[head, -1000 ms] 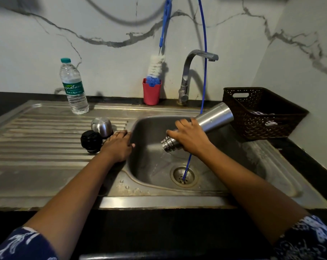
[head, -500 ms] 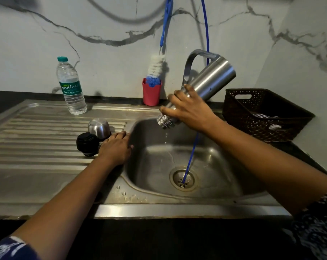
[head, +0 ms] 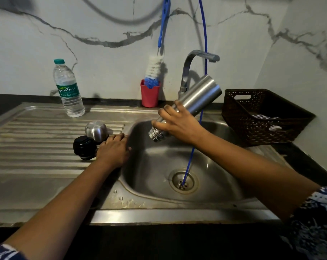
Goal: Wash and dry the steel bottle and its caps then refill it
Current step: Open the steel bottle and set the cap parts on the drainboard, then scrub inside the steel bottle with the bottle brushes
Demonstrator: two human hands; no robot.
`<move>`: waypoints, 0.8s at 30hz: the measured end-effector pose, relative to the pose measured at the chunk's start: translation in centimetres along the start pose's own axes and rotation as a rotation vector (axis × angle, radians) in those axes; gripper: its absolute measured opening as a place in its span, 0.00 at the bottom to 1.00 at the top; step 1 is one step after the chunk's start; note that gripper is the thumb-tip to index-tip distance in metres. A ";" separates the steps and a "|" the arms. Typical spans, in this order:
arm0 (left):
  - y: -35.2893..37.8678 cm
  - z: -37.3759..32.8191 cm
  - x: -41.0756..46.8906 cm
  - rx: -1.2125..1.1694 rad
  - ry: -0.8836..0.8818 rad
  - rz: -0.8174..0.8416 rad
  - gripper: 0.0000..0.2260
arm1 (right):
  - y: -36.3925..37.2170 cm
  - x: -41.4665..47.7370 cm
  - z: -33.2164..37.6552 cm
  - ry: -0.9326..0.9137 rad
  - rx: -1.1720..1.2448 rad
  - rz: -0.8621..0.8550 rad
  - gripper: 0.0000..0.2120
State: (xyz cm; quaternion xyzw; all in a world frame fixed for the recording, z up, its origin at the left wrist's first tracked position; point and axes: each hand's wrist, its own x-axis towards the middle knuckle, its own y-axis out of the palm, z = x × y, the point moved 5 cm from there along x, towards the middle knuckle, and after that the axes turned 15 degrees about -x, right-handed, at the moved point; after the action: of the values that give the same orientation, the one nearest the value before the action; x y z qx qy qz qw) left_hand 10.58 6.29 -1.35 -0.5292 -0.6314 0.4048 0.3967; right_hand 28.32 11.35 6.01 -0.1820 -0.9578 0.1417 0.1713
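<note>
My right hand (head: 179,124) grips the steel bottle (head: 198,99) near its threaded neck. The bottle is tilted mouth-down over the sink basin (head: 155,166), its base pointing up to the right. My left hand (head: 113,151) rests flat on the sink's left rim, fingers relaxed, holding nothing. Just left of it on the ribbed drainboard (head: 37,139) lie the black inner cap (head: 84,149) and the steel outer cap (head: 96,129).
A plastic water bottle (head: 68,91) stands at the back left. A red cup (head: 150,95) holds a bottle brush (head: 154,71). The tap (head: 194,64) arches behind the sink. A blue cord (head: 188,166) hangs into the drain. A dark basket (head: 262,117) sits at the right.
My right hand lifted the inverted bottle out of the basin and has come down a little since. The left hand stayed on the rim.
</note>
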 end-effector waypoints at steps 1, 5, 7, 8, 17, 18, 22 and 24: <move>0.0 0.0 0.0 -0.001 0.000 0.003 0.25 | -0.2 -0.2 -0.1 0.013 0.017 0.006 0.28; -0.3 -0.1 -0.1 -0.010 -0.004 0.002 0.24 | -0.7 -0.8 -2.6 0.177 0.251 0.177 0.31; -0.6 -0.3 -0.2 -0.060 -0.016 -0.003 0.22 | -0.4 -1.3 -4.2 0.335 0.463 0.296 0.38; -0.9 -0.5 -0.3 -0.093 -0.013 -0.017 0.21 | -0.5 -1.7 -4.9 0.415 0.599 0.314 0.41; -2.9 -5.4 -2.6 -0.903 0.245 0.038 0.31 | -1.5 -3.9 -6.4 0.996 1.901 0.196 0.36; -3.0 -5.7 -2.8 -0.969 0.243 0.048 0.35 | -2.1 -3.7 -6.4 1.016 1.940 0.170 0.35; -3.9 -7.2 -3.4 -1.013 0.238 0.031 0.42 | -4.4 -2.2 -7.0 1.079 2.014 0.086 0.31; -4.9 -7.3 -3.5 -0.997 0.210 -0.085 0.42 | -5.2 -1.4 -6.9 1.094 2.056 0.078 0.30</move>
State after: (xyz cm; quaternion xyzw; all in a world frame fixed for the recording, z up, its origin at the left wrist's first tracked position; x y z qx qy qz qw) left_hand 16.13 2.89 5.53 -0.6660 -0.7253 -0.0177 0.1734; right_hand 30.58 7.61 13.61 -0.0235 -0.1838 0.7591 0.6241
